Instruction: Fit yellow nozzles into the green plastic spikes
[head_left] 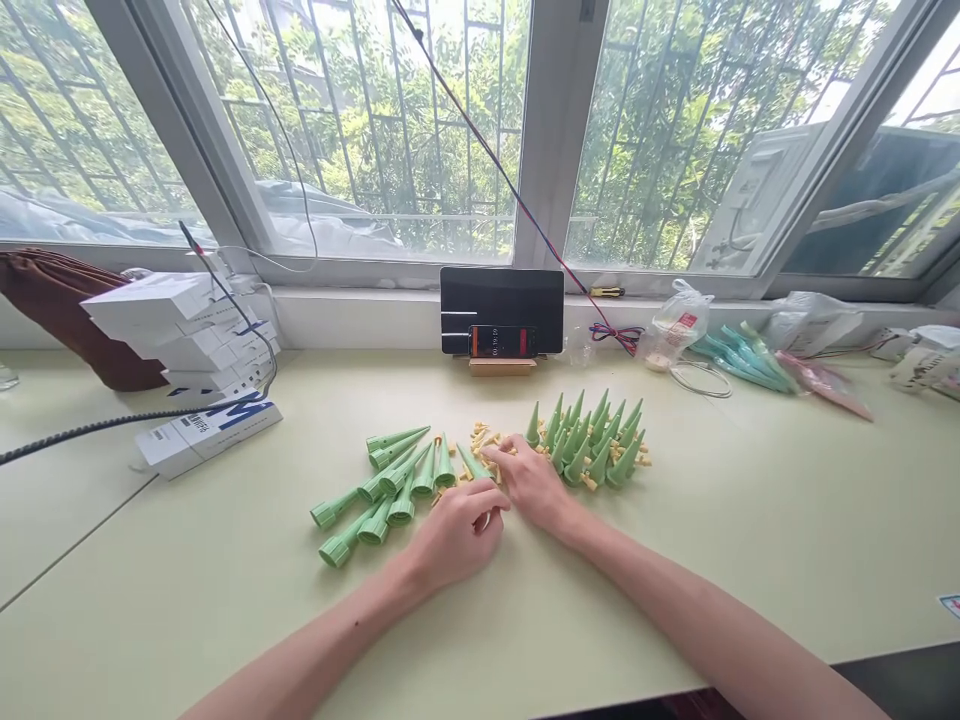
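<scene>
My left hand (455, 532) rests on the table with its fingers curled, and something small shows under the fingertips. My right hand (529, 478) lies beside it, fingers reaching into a scatter of small yellow pieces (480, 438). Whether it has picked one up is hidden. A green cone spike (474, 462) lies between the two hands. To the left, several green cone spikes (390, 480) lie flat in a heap. To the right of my right hand, several green cones (589, 435) stand upright, tips up.
A dark tablet (501, 308) and a phone (502, 341) on a wooden stand sit by the window sill. White boxes (187, 340) and a brown bag (60, 300) are at the left. Plastic bags (679, 325) with more parts (742, 358) lie at the right.
</scene>
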